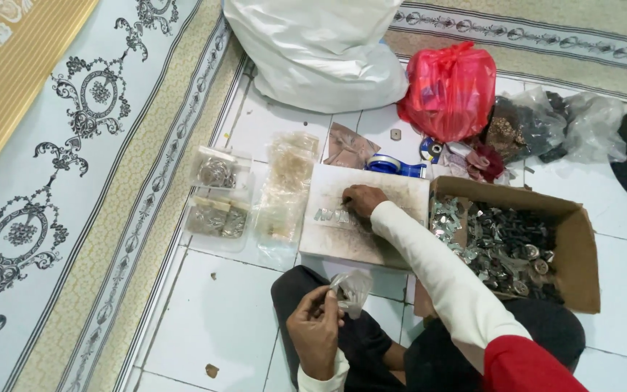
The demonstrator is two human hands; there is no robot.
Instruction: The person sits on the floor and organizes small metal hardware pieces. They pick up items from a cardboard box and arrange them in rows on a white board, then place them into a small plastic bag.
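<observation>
Head camera, probably steep, looking floorward.

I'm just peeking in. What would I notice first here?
The bright red plastic bag at the top stands out most, beside a big white sack. Next, the cardboard box of shiny little metal pieces on the right, and the right hand touching small pieces on a white board.

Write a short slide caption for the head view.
Left hand holds a small clear bag; right hand touches small metal pieces on a white board.
</observation>
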